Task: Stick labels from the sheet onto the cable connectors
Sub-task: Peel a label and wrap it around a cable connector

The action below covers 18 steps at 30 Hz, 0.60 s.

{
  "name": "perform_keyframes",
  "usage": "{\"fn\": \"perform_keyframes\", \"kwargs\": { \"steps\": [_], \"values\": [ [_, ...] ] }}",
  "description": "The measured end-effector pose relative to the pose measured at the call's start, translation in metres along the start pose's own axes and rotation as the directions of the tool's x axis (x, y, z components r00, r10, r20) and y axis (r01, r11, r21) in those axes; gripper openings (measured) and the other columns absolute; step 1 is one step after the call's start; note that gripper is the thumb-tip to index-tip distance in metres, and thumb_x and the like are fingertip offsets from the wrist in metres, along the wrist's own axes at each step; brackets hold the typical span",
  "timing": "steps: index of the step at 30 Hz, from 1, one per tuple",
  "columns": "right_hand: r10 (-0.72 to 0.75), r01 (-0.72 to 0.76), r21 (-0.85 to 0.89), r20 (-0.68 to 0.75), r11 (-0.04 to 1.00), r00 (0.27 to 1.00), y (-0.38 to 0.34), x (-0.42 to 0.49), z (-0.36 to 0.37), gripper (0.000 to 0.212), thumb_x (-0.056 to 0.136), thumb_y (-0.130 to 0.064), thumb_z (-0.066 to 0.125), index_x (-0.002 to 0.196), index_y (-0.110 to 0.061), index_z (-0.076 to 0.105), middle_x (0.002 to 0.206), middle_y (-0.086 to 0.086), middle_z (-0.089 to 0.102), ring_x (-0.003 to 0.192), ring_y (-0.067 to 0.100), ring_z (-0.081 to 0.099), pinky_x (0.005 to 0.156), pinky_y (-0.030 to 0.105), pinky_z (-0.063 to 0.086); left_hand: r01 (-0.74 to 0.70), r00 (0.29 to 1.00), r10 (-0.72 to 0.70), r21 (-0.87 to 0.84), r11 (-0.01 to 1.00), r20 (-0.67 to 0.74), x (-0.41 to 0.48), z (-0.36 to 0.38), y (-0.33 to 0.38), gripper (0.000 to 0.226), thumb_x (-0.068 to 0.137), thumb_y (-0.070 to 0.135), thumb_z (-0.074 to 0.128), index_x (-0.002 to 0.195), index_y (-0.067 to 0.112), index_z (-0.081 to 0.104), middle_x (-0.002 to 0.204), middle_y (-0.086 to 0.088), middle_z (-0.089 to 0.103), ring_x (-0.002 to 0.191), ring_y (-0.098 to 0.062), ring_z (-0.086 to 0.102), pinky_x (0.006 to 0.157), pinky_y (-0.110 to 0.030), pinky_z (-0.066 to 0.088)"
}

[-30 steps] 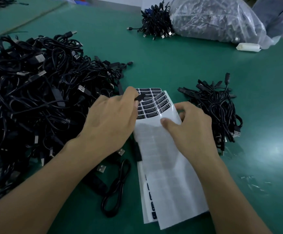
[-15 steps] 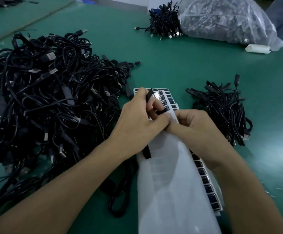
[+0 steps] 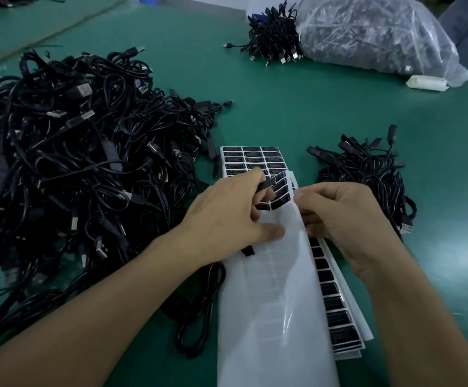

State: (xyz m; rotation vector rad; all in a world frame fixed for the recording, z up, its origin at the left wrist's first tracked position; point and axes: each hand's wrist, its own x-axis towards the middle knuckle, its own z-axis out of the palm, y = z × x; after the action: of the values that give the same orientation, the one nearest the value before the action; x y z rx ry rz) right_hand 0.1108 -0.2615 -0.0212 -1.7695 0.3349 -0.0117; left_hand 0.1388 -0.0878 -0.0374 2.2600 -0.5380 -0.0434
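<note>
Head view: left hand [image 3: 221,216] grips connector [image 3: 266,186], right hand [image 3: 347,219] pinches label sheet [image 3: 272,289]; hands now slightly parted.

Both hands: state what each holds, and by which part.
Left hand grips a black cable connector by its body, tip poking out. Right hand pinches the label sheet at its lifted right edge.

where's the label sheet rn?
Head view, centre: the label sheet lies on the green table between the big cable pile, left, and the small cable pile, right.

Left grip [image 3: 227,216], right grip [image 3: 347,219], both curled
</note>
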Motion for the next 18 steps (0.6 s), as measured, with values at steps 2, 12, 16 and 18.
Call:
{"fn": "perform_keyframes", "kwargs": {
  "steps": [2, 12, 16, 18],
  "values": [
    [0.001, 0.000, -0.040, 0.013, 0.999, 1.000, 0.0007, 0.0008, -0.0005, 0.019, 0.086, -0.001, 0.066, 0.070, -0.005, 0.075, 0.061, 0.006, 0.068, 0.050, 0.010, 0.057, 0.043, 0.017, 0.044, -0.003, 1.000, 0.003, -0.025, 1.000, 0.008, -0.0017, -0.0024, 0.0002, 0.058, 0.061, 0.043, 0.087, 0.070, 0.026, 0.032, 0.091, 0.024, 0.068, 0.063, -0.005, 0.060, 0.065, -0.040, 0.054],
    [-0.064, 0.083, -0.130, 0.142, 0.988, 0.988, -0.0010, -0.0017, 0.0012, 0.031, 0.089, -0.010, 0.067, 0.063, -0.021, 0.077, 0.050, -0.011, 0.059, 0.047, -0.003, 0.050, 0.046, 0.009, 0.039, -0.082, 0.975, 0.027, -0.242, 0.967, -0.221, -0.0032, 0.0060, 0.0008, 0.051, 0.075, 0.021, 0.077, 0.065, 0.023, 0.027, 0.074, 0.005, 0.073, 0.061, 0.002, 0.063, 0.064, -0.052, 0.055],
    [-0.070, 0.088, -0.097, 0.180, 0.991, 0.981, -0.0023, -0.0039, 0.0006, 0.027, 0.093, -0.009, 0.065, 0.069, -0.015, 0.077, 0.054, -0.009, 0.063, 0.048, -0.003, 0.054, 0.048, 0.010, 0.043, -0.093, 0.969, 0.020, -0.287, 0.953, -0.246, -0.0038, 0.0059, 0.0007, 0.053, 0.074, 0.017, 0.079, 0.065, 0.024, 0.027, 0.075, -0.012, 0.072, 0.070, 0.005, 0.070, 0.068, -0.053, 0.057],
    [-0.066, 0.085, -0.086, 0.203, 0.993, 0.977, -0.0021, -0.0043, 0.0008, 0.023, 0.094, -0.009, 0.063, 0.077, -0.009, 0.077, 0.057, -0.007, 0.065, 0.050, -0.002, 0.055, 0.051, 0.011, 0.045, -0.083, 0.970, 0.008, -0.301, 0.950, -0.242, -0.0047, 0.0060, -0.0003, 0.053, 0.074, 0.016, 0.080, 0.065, 0.022, 0.028, 0.073, -0.007, 0.073, 0.072, 0.002, 0.071, 0.069, -0.052, 0.058]
  ]
}}
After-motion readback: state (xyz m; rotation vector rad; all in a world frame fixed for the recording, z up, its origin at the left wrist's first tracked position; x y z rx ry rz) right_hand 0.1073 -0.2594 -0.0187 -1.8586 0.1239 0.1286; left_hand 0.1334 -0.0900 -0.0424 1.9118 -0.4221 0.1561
